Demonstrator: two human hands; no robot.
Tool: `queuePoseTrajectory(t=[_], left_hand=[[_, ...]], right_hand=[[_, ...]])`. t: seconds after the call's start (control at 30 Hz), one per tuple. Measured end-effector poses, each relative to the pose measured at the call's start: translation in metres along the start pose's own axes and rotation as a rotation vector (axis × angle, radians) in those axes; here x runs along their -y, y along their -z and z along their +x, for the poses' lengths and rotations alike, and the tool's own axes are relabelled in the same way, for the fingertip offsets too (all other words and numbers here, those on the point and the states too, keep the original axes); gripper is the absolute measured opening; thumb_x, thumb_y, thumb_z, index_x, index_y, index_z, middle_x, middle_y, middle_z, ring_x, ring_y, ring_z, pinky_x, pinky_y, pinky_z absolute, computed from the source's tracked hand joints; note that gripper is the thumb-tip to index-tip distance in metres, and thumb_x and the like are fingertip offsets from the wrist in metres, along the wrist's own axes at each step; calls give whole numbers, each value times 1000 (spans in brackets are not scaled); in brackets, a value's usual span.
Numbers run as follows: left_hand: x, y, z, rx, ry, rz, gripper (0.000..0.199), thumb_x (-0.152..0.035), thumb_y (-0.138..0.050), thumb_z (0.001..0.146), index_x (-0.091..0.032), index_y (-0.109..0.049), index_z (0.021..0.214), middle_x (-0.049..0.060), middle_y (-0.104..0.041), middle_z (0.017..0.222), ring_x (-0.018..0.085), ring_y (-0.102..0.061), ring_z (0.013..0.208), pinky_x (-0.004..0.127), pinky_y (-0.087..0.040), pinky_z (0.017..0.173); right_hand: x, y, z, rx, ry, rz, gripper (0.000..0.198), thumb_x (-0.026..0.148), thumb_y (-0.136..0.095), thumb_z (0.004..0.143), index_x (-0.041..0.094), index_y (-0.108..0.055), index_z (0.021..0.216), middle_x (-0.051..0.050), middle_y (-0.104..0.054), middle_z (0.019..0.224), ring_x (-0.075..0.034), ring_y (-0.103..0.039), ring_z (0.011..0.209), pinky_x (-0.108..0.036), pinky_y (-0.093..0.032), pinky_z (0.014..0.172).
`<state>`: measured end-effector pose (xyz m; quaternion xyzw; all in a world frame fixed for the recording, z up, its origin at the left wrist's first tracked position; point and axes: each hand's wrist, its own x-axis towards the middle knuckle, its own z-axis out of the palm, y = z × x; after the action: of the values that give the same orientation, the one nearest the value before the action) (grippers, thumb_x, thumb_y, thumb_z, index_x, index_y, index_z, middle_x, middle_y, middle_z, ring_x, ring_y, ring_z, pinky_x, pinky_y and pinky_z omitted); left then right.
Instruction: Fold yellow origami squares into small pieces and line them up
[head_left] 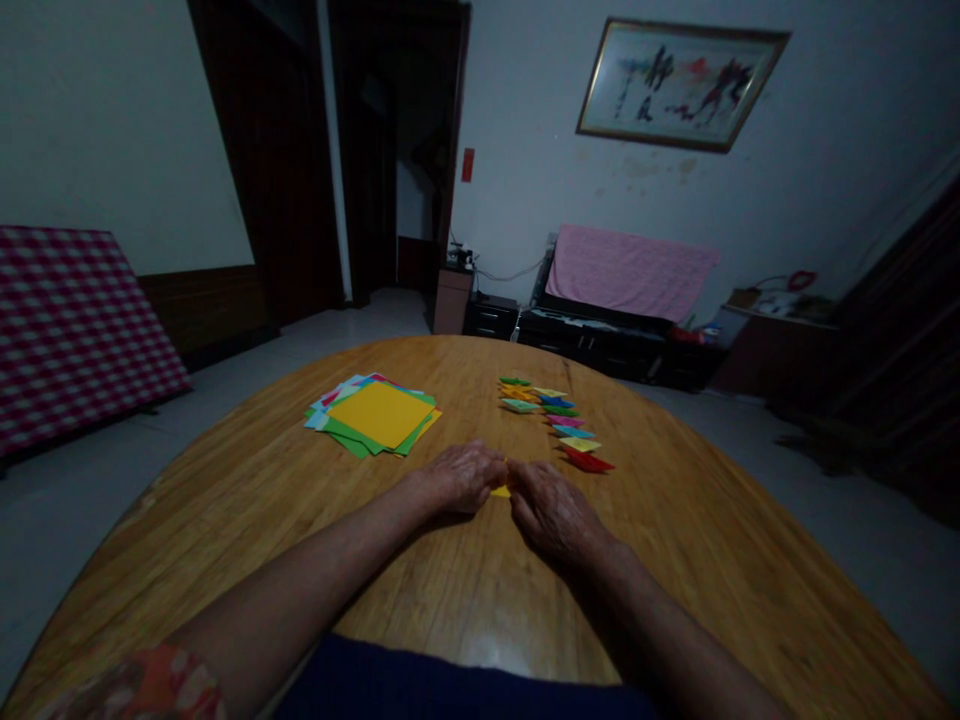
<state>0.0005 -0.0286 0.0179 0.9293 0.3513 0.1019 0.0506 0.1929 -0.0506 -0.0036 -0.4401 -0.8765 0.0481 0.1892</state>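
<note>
A small piece of yellow paper [500, 492] lies on the table between my hands, mostly covered by them. My left hand [466, 477] is closed on its left side, fingers bent over the upper edge. From the right, my right hand [553, 508] is closed on the same paper, its fingertips close to the left ones. How the paper is folded is hidden. Beyond my right hand stand several small folded paper boats, the nearest a red paper boat [587, 460]. Left of my left hand sits a loose stack of coloured square paper, with a yellow sheet [382, 414] on top.
The round wooden table [247, 480] curves away on both sides. Past its far edge are a low black cabinet [585, 340] and a pink cloth [630, 272]. A checked cloth panel [71, 335] stands at the left, beside a dark doorway.
</note>
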Motion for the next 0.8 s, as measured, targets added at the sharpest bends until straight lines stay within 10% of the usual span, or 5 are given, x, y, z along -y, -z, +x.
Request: queuePoseTrajectory(t=[0.8], left_hand=[[12,-14,0,3,18,16,27,-12,-46,81,-20,-62,101,5,-67,107,19,-57,102,36,-41,95]], right_hand=[[4,27,-39,26,-25,27,24,23,-35,95,20,-55,107,-8,-60,90,-19,-56,83,-31,-43,74]])
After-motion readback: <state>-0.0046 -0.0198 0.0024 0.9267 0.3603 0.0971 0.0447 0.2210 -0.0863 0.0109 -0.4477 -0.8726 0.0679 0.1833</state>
